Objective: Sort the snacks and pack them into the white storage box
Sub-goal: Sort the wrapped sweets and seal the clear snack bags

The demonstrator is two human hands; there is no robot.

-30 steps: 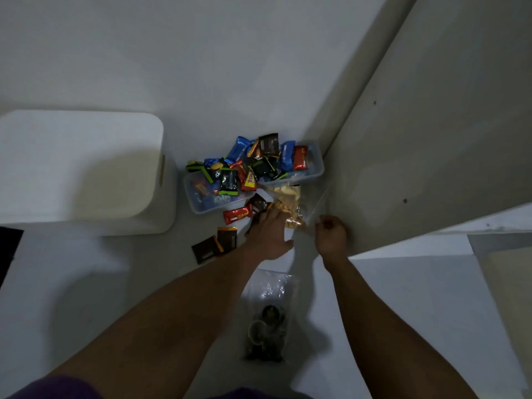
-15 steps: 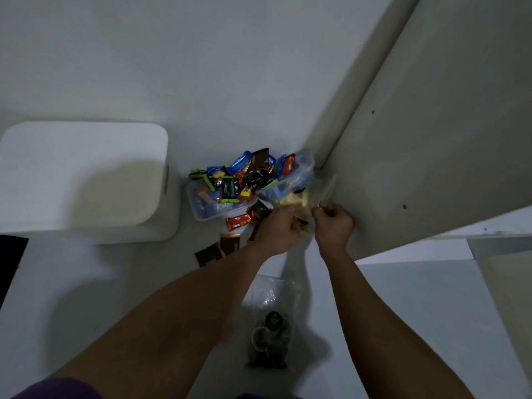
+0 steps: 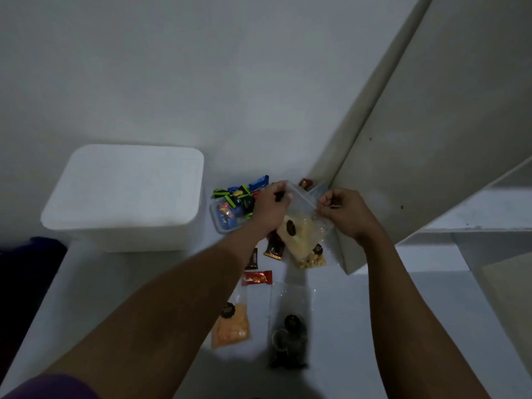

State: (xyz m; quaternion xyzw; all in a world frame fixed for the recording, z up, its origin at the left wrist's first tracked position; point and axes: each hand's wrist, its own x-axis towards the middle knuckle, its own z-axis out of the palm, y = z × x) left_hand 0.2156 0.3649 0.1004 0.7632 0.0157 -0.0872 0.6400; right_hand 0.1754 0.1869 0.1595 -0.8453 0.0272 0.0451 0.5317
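- Left hand [image 3: 270, 204] and right hand [image 3: 342, 210] each pinch a top corner of a clear zip bag of pale snacks [image 3: 302, 237], lifted above the floor at 1 o'clock from the loose red wrapper [image 3: 256, 277].
- Judged: light, limp film, slippery; contents sag low. Grip the stiffer seal strip.
- White storage box [image 3: 123, 197] sits lidded at 9 o'clock, well apart.

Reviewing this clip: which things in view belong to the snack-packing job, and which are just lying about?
Job:
- clear bag of pale snacks, held up by left hand and right hand
- white storage box, lid on
- clear tub of wrapped sweets
- loose wrapped bars
- orange snack bag
- dark snack bag

Lying about:
- leaning board
- dark cloth at left edge
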